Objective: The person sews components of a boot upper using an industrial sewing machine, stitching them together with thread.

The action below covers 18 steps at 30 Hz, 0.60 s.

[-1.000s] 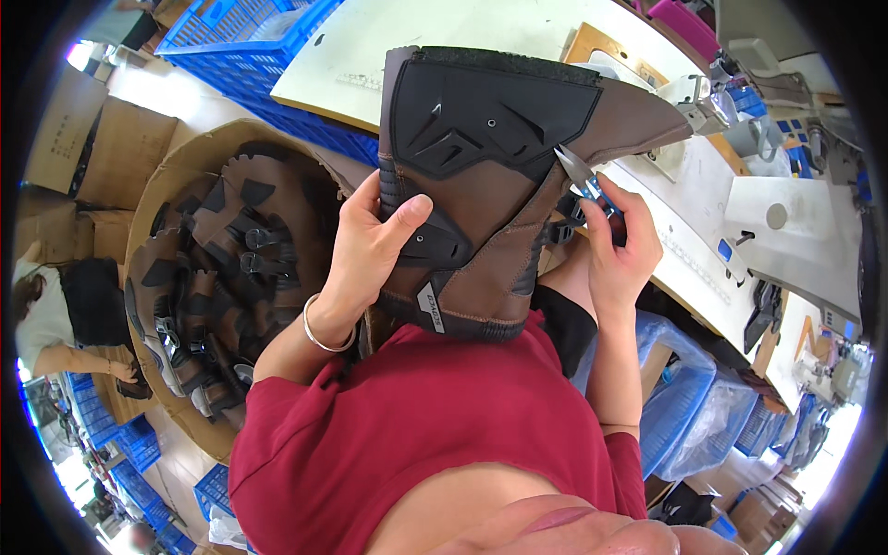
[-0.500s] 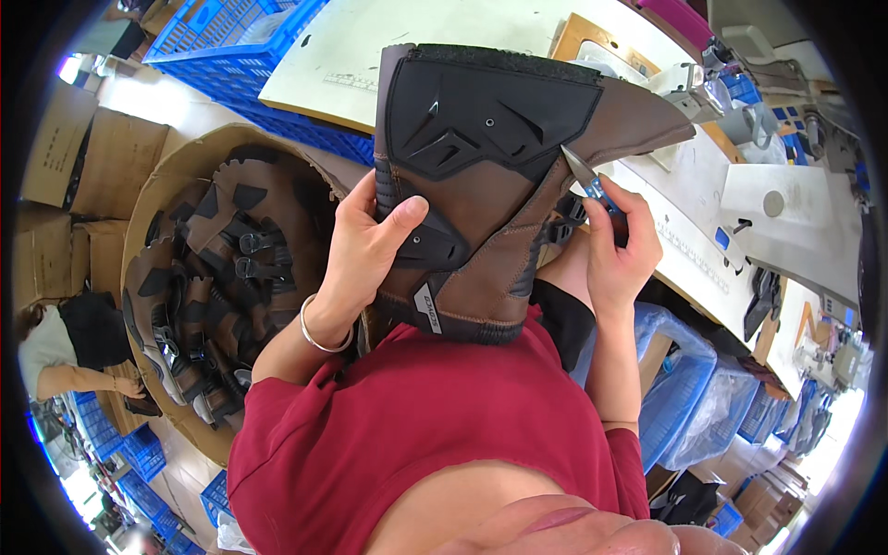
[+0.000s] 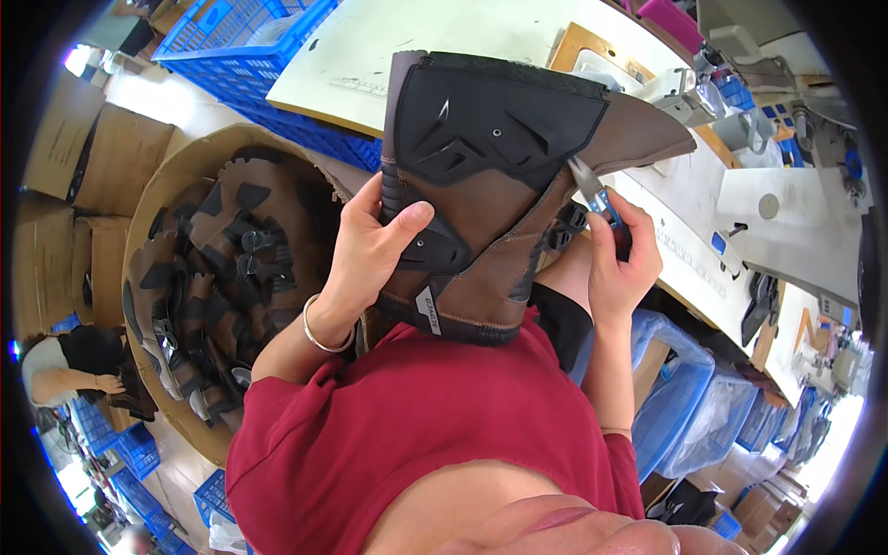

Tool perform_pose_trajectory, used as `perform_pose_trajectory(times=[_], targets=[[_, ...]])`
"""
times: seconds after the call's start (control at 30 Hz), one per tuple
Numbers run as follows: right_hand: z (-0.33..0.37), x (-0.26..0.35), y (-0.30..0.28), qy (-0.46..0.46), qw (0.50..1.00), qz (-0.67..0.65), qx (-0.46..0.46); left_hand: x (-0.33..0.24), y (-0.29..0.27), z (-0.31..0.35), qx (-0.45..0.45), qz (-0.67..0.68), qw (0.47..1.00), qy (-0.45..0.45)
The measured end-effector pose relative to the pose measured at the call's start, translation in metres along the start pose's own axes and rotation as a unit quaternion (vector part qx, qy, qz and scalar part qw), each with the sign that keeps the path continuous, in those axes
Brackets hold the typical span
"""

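Note:
A brown and black boot upper (image 3: 481, 208) is held up in front of me, its wide end away from me and its lower end by my lap. My left hand (image 3: 375, 242) grips its left edge, the thumb pressed on the front face and the fingers behind. Small thread snips (image 3: 586, 179) with pointed metal blades and a blue part sit in my right hand (image 3: 627, 250), whose fingers are closed around them. The tips of the snips are at the seam beside the black panel on the boot upper's right side; whether they touch it I cannot tell.
A large round cardboard bin (image 3: 148, 208) to my left holds several similar boot uppers (image 3: 227, 268). Ahead is a white worktable (image 3: 356, 55) with a blue crate (image 3: 240, 46) beside it. Sewing machines (image 3: 786, 217) stand on the right, above blue plastic-lined bins (image 3: 680, 388). Another person (image 3: 79, 365) works at far left.
The snips have shifted slightly right and down along the seam, their tips a little lower. The boot upper has moved a touch. My left hand keeps the same hold.

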State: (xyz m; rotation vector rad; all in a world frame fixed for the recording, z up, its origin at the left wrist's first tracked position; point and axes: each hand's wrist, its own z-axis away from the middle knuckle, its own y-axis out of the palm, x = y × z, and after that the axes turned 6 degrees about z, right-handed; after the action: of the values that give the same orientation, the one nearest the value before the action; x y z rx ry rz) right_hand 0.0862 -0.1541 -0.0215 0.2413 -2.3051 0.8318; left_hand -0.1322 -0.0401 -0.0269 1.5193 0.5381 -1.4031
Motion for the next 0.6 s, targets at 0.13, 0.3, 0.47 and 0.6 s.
perform_pose_trajectory(times=[0.13, 0.3, 0.47, 0.6], targets=[[0.009, -0.010, -0.003, -0.018, 0.999, 0.035, 0.017, -0.001, 0.005, 0.002, -0.001, 0.026, 1.000, 0.009], [0.016, -0.064, -0.026, 0.054, 0.997, 0.060, -0.011, -0.004, -0.011, 0.007, -0.066, -0.039, 0.997, -0.009], [0.000, -0.161, -0.074, -0.018, 0.967, 0.241, 0.085, -0.021, -0.069, 0.041, -0.248, -0.029, 0.965, 0.081], [-0.006, -0.187, -0.088, -0.107, 0.926, 0.351, 0.086, -0.035, -0.146, 0.108, -0.430, -0.059, 0.890, 0.140]])
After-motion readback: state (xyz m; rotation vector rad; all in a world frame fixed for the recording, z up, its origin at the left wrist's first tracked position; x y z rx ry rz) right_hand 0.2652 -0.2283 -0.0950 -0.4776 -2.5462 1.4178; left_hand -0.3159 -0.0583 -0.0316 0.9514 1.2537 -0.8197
